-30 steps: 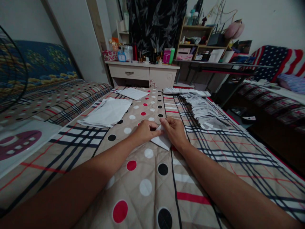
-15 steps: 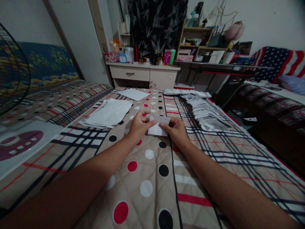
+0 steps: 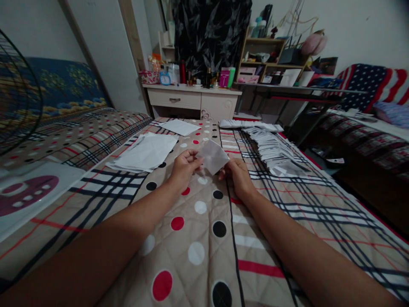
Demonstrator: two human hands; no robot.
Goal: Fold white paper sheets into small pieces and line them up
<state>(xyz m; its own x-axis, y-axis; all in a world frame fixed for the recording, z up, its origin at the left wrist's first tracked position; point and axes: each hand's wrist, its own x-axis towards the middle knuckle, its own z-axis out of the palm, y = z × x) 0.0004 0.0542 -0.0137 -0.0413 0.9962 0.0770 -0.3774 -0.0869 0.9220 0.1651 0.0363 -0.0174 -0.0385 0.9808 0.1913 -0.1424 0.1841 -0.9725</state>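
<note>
1. The left forearm (image 3: 128, 221) enters at the lower left corner and slants up toward the middle of the frame, bare along its visible length.
2. The left wrist (image 3: 172, 184) lies just left of centre, and the left hand (image 3: 182, 169) points up and right, its thumb and fingers drawn together in a pinch.
3. The right forearm (image 3: 306, 234), also bare, rises from the lower right corner toward centre.
4. The right wrist (image 3: 251, 194) leads into the right hand (image 3: 238, 177), right of centre, pinching with its lower fingers (image 3: 223, 173) curled inward.
5. Both hands face each other at similar height, slightly apart.
</note>
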